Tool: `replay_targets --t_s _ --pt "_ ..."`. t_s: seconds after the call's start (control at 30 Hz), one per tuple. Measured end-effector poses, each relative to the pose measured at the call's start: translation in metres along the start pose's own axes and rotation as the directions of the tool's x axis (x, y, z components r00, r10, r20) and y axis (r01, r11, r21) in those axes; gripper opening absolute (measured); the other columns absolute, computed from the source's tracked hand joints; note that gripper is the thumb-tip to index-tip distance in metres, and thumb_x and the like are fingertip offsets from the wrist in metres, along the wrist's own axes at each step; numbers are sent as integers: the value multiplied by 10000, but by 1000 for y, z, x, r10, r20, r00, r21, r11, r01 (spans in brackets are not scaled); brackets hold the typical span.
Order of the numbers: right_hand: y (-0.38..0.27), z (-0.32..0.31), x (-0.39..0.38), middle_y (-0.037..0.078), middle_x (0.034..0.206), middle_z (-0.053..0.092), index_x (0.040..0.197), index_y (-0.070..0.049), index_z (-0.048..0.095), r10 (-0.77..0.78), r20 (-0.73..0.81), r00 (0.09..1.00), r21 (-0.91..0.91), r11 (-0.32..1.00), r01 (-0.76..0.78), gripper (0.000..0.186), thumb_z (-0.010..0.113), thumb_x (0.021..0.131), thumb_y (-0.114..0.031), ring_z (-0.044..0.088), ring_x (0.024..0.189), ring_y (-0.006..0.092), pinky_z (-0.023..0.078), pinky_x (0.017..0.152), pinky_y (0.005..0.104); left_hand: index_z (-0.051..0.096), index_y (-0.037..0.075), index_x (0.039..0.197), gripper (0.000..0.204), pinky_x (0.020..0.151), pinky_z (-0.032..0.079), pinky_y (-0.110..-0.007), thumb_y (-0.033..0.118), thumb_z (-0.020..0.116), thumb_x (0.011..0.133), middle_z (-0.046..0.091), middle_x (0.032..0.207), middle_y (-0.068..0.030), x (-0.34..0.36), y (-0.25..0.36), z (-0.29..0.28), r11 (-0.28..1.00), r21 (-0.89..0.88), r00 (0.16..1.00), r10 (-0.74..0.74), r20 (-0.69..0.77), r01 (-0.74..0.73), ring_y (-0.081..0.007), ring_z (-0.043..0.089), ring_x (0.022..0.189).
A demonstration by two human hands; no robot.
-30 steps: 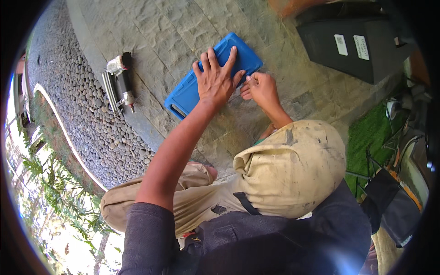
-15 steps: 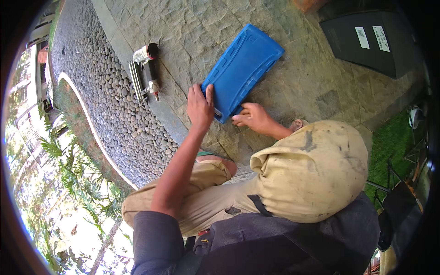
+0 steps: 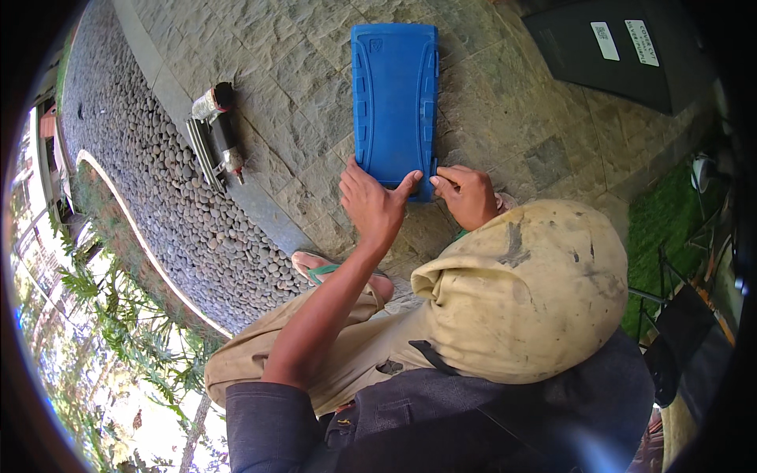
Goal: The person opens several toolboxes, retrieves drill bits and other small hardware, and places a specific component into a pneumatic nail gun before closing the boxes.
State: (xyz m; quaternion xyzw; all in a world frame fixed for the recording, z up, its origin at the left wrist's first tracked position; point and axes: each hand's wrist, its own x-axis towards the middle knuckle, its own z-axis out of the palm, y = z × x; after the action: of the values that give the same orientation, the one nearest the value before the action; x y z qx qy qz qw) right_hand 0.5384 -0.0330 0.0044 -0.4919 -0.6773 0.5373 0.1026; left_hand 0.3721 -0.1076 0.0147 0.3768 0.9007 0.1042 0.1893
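Notes, on stone paving (image 3: 505, 118), blue case (image 3: 394, 102) laid flat, likely for support, with left hand (image 3: 371, 203) grasping its near end, presumably bracing it, and right hand (image 3: 468, 199) curled at near-right corner (cannot tell whether gripping).

Shirt (image 3: 441, 430): dark grey, short sleeve (image 3: 272, 422). Trousers (image 3: 473, 331): tan, loose, dark smudges (image 3: 516, 244) at knee; short black strap (image 3: 432, 356). Sandal (image 3: 322, 272): green strap.
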Motion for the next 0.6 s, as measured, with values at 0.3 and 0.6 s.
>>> replay_targets --t_s 0.3,0.6 --pt "-3 11 7 185 735 611 821 -20 670 -251 -28 967 -240 941 237 187 679 963 -141 626 686 412 478 605 485 415 -76 1439 1116 984 466 -495 608 884 692 591 1253 -239 7 -7 6 994 -29 993 -101 62 103 -413 571 1186" --pt "-14 -12 42 193 1065 684 1277 2 598 148 -83 986 521 850 -83 505 783 927 -312 686 1009 289 540 870 416 633 -53 1299 594 858 569 -351 369 803 917 725 1142 -115 46 -15 -28 508 -632 731 6 683 586 -187 698 980"
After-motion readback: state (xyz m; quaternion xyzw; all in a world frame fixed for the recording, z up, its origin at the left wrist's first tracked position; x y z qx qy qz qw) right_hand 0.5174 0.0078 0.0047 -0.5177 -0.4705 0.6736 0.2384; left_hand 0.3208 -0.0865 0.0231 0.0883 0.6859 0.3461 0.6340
